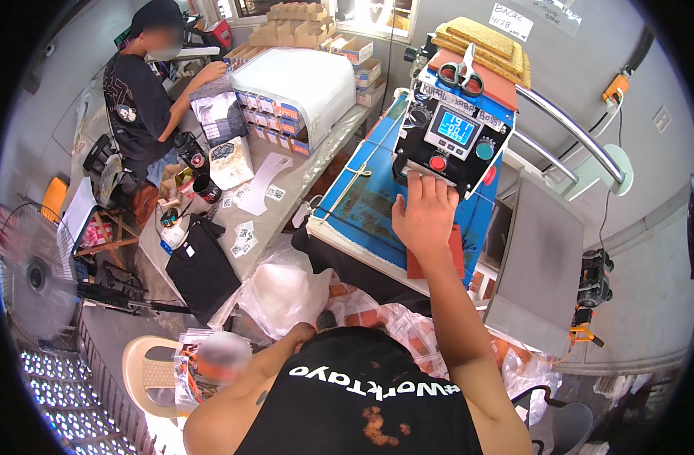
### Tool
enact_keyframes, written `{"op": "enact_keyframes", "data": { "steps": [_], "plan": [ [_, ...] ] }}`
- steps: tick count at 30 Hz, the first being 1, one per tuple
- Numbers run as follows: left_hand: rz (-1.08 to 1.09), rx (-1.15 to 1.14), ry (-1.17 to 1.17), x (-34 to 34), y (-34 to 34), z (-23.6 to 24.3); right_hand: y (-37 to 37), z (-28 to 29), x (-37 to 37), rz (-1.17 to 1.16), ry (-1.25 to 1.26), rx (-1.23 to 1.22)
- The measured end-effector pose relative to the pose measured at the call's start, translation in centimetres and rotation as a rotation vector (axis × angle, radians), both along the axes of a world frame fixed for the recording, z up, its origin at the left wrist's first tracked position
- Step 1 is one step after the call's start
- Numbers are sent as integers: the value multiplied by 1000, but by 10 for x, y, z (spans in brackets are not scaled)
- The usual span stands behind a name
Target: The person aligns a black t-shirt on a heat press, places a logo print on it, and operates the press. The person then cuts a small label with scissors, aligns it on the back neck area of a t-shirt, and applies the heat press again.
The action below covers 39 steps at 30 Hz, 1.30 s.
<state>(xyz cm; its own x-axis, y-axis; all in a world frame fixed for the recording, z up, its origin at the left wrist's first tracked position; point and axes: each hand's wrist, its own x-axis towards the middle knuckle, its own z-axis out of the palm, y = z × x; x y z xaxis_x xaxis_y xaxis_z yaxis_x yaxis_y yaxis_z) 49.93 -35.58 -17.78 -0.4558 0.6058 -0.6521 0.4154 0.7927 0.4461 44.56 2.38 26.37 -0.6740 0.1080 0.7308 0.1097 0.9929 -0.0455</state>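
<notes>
My right hand [425, 212] lies with fingers extended against the lower front of a black control box [407, 152]. Its fingertips are just below a round red button [438, 163]. The box carries a lit display [454, 130], a black knob and a teal button [485, 149]. Beneath it is a blue work surface [369, 189] tied with string, and a reddish-brown pad [438, 265] shows partly behind my wrist. My left hand [303, 332] is low beside my black shirt, nearest a bunched clear plastic bag [282, 292]; its fingers are mostly hidden.
Scissors [462, 74] and yellow-brown pads [487, 42] sit atop the machine. A large grey panel [540, 258] and metal tubes [574, 136] stand right. Leftward, a table [316, 178] bears boxes, labels and black cloth [203, 265]; a co-worker [142, 98] stands there. A fan [36, 273] is far left.
</notes>
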Motion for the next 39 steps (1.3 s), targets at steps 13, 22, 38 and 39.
{"op": "enact_keyframes", "data": {
  "steps": [13, 22, 38, 39],
  "plan": [
    [-172, -101, 94, -16, 6, 13, -12, 46, -11, -132, -422, -221],
    [-415, -60, 165, 8, 27, 6, -1, 19, -21, -13, -98, -80],
    [344, -11, 18, 11, -10, 29, 27, 33, 13, -133, -248, 58],
    [517, 15, 12, 25, -3, 34, 39, 35, 37, -124, -216, 63]
  ]
}}
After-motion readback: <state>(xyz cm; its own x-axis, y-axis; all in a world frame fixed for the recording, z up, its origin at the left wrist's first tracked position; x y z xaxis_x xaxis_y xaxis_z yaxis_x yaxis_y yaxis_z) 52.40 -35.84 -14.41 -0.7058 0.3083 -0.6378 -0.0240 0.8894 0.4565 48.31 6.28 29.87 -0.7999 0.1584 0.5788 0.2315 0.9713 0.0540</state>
